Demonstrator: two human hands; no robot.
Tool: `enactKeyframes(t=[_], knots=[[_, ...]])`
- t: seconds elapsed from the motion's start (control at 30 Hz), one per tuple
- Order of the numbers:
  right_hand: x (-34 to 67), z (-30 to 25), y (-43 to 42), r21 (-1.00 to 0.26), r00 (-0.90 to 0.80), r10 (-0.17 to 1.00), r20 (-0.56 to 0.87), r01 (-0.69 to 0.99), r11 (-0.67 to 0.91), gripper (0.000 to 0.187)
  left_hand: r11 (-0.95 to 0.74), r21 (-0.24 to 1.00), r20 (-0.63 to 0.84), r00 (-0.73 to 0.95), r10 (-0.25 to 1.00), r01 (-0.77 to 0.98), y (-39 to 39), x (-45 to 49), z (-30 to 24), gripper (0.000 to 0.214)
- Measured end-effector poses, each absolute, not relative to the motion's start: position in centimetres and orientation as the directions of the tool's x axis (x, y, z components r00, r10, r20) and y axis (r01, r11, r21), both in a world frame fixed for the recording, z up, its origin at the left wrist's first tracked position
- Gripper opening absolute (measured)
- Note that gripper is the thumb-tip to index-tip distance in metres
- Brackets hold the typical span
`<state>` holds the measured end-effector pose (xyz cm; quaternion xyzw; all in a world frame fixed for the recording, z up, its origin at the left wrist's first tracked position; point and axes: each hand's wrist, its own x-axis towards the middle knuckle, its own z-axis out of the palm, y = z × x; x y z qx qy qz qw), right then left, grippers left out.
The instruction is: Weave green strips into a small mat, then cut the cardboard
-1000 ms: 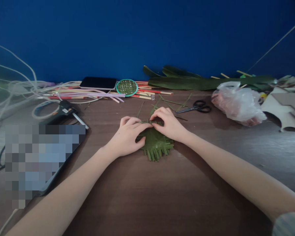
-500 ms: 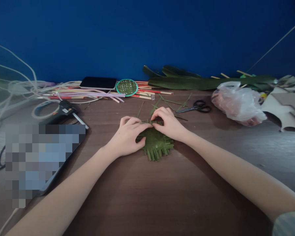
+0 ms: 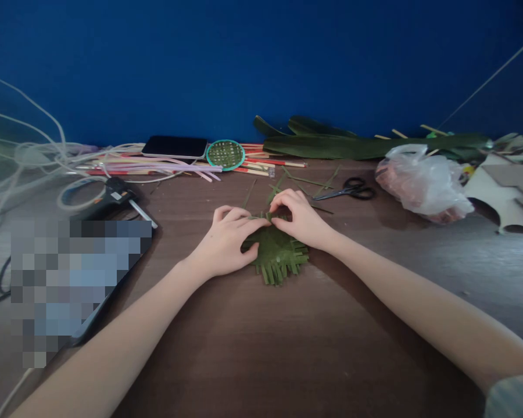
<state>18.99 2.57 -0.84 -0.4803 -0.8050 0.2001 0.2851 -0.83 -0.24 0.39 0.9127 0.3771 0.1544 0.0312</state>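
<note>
Evidently the fringed leaf piece [image 3: 275, 251] is being kept flat on the table [image 3: 261, 342]. The left hand [image 3: 224, 241] spreads over its left side, thumb well parted from forefinger, seeming to pin rather than grip; I'd guess that stops so light a thing sliding. The right hand [image 3: 304, 219] curls at its far edge, thumb and forefinger nearly meeting, which suits narrow strips, though I can't tell whether one is caught between them. The piece is dull green, smooth in the middle, with blunt, splayed tabs. Beyond it lie thin leaf strips [image 3: 250, 194]; beyond it to the right, black scissors [image 3: 347, 190], perhaps parked within reach, and a crinkled, translucent plastic bag [image 3: 425, 183].
</note>
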Motion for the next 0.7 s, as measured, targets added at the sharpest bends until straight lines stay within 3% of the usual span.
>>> enactKeyframes(t=[0.7], knots=[[18.99,-0.66,2.4,-0.58,-0.395,0.885,0.248,0.671,0.462,0.014,-0.714,0.18,0.252,0.67,0.699,0.677,-0.22,-0.82,0.37,0.035]])
